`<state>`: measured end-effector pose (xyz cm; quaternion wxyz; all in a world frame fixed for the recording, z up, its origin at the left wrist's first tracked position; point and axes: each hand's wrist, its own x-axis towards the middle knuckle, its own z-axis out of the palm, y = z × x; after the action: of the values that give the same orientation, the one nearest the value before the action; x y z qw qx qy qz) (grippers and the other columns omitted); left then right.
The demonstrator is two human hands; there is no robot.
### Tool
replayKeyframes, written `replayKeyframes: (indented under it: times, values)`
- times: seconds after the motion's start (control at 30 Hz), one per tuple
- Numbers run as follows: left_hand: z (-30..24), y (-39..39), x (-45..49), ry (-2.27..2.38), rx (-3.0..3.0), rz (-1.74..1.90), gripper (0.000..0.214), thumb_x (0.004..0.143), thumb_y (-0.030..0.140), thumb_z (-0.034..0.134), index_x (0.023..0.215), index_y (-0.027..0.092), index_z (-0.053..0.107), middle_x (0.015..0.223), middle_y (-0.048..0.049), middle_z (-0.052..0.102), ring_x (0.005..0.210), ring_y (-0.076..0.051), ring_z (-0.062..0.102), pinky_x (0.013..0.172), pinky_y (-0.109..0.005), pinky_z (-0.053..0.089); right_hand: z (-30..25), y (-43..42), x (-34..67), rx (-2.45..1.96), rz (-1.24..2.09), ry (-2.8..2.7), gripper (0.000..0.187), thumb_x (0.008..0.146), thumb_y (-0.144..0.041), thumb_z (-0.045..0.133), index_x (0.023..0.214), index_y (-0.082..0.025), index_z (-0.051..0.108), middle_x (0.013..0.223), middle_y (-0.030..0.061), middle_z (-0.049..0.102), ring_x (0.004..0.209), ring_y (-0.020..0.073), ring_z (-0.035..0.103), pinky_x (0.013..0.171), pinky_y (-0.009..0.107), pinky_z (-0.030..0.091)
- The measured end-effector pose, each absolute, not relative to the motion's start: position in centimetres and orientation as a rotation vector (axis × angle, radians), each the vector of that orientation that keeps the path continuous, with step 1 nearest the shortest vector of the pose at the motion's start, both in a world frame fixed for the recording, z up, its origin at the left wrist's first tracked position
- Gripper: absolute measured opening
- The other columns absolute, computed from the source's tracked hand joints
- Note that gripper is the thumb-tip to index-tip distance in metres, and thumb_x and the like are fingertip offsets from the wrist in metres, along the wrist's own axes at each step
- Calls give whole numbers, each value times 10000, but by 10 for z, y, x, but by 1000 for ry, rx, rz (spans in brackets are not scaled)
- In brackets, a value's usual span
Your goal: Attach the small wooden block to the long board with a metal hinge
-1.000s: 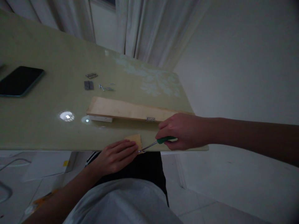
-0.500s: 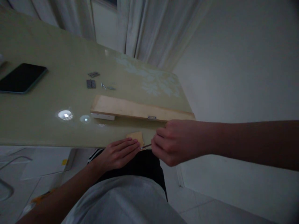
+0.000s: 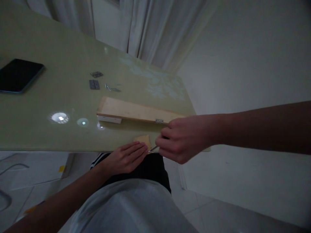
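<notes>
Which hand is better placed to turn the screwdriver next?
Probably the right: the right hand grips the screwdriver, its tip by the small wooden piece, while the left hand lies over that piece.

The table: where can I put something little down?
On the table, there's room between the dark flat device and the hinges, and on the flower pattern beyond the long board. It's crowded by the thin metal bits and at the near edge, where the left hand lies on a small wooden piece and the right hand holds a thin metal tool beside it.
</notes>
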<state>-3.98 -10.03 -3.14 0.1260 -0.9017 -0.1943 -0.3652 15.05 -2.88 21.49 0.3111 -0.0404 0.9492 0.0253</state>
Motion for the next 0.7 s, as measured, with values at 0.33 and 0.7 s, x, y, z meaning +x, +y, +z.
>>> replayKeyframes:
  times: [0.33,0.7]
  values:
    - [-41,-99,-38,-541,-2602,-1094,290,1014,120,538,1249,89,706,1250,-119,777,1172,-239,718,1056,-389,579,210,-32,153,1091,-388,2080,189,844,-337,743,856,-149,733,729,68,725,610,172,648,521,273,354]
    - [-44,-98,-35,-537,-2581,-1098,285,1012,121,533,1228,89,716,1250,-120,776,1170,-246,717,1061,-395,574,207,-41,150,952,-183,2122,247,968,-311,599,902,-138,762,748,94,729,624,180,625,540,298,337]
